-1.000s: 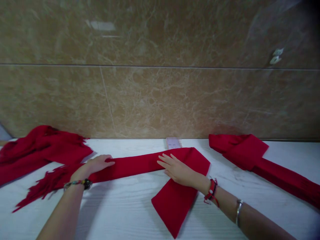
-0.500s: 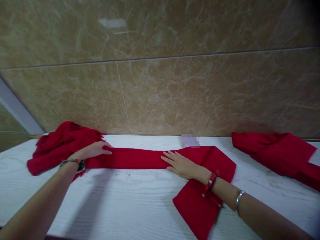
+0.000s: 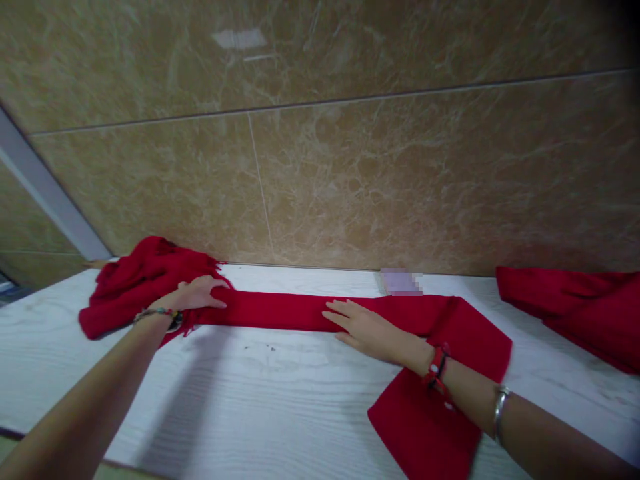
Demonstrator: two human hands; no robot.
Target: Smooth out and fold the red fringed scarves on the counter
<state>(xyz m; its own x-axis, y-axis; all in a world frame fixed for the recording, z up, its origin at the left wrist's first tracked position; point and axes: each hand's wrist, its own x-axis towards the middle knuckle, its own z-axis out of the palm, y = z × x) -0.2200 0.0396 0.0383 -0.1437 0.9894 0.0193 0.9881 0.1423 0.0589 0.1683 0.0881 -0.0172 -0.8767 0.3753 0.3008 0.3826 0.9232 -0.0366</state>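
Observation:
A long red cloth strip, scarf-like, lies flat across the white board. Its right part bends and folds down toward me. My right hand rests palm down on the strip, fingers stretched out and slightly spread. At the strip's left end, my left hand touches the cloth with thumb and fingers apart. Under and behind that hand is a crumpled red fringed cloth; whether it joins the strip is hidden by the hand.
Against the brown marbled tile wall, a small pale purple item, partly blurred out, stands behind the strip. Another red cloth lies at the far right. The white wood-grained surface ends in a front edge at lower left.
The view has shifted, so the cloths sit farther right in the picture. My left hand's thumb and fingers look more parted. The right hand stays on the strip, a bit farther left along it.

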